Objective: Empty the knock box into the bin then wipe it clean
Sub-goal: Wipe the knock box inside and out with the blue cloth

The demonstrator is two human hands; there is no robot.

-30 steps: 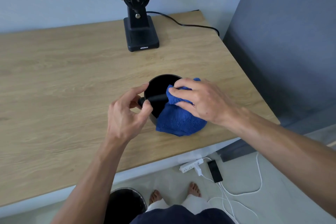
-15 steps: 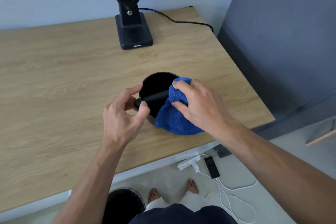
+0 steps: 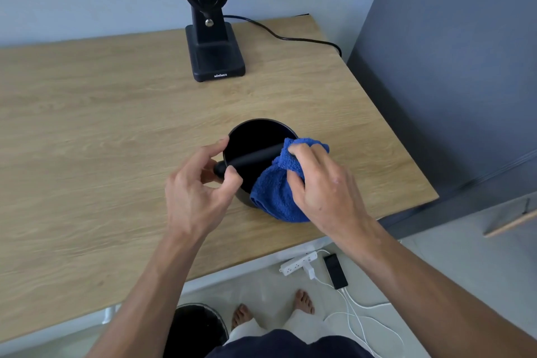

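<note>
A round black knock box [image 3: 255,136] stands upright on the wooden table [image 3: 101,131], near its front right edge. A black knock bar [image 3: 252,158] crosses its mouth. My left hand [image 3: 197,197] pinches the bar's left end at the rim. My right hand [image 3: 322,186] holds a blue cloth [image 3: 273,197] pressed against the bar's right end and the rim; the cloth drapes down the box's right side. The inside of the box is dark and I cannot see its bottom.
A black coffee grinder [image 3: 209,23] stands at the back of the table, its cable [image 3: 290,38] trailing to the right edge. Below the table's front edge sit a black bin [image 3: 197,331], a power strip [image 3: 297,263], a phone [image 3: 335,270] and my feet.
My right hand has slid the blue cloth along the bar from its middle towards the right rim. My left hand keeps its hold on the bar's left end.
</note>
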